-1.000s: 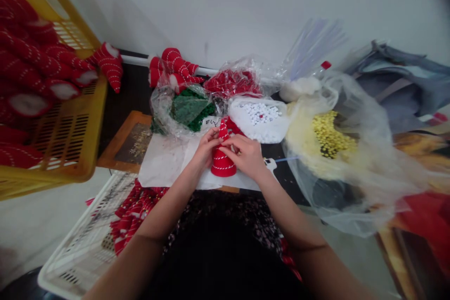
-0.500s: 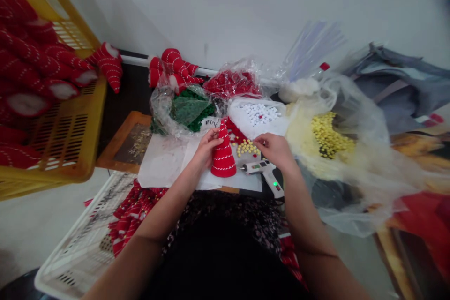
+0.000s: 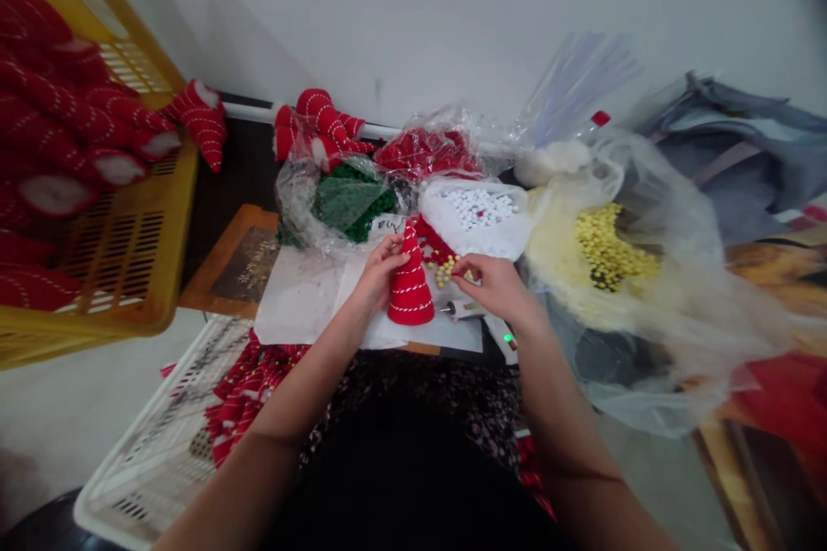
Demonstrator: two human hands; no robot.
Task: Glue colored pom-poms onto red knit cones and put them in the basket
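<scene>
My left hand (image 3: 378, 274) is closed around the left side of a red cone (image 3: 412, 291) wound with a white stitched spiral; it stands upright, tip up. To its right, my right hand (image 3: 496, 282) hovers with thumb and fingertips pinched together. Whatever is between those fingertips is too small to make out. Small yellow balls (image 3: 444, 272) lie beside the fingertips, with a few red bits (image 3: 432, 243) behind them. Under my right hand is a white glue gun (image 3: 466, 308), its nozzle pointing at the cone's base and a green light showing on its handle.
Behind are bags of green pieces (image 3: 352, 200), red pieces (image 3: 426, 153) and white balls (image 3: 481, 211). A clear bag of yellow balls (image 3: 607, 250) stands right. Left are a yellow crate (image 3: 129, 323) of red cones, a wooden frame (image 3: 216, 263) and a white basket (image 3: 139, 456).
My right hand has moved left toward the cone and now covers part of the glue gun and the yellow balls. My left hand and the cone have stayed in place.
</scene>
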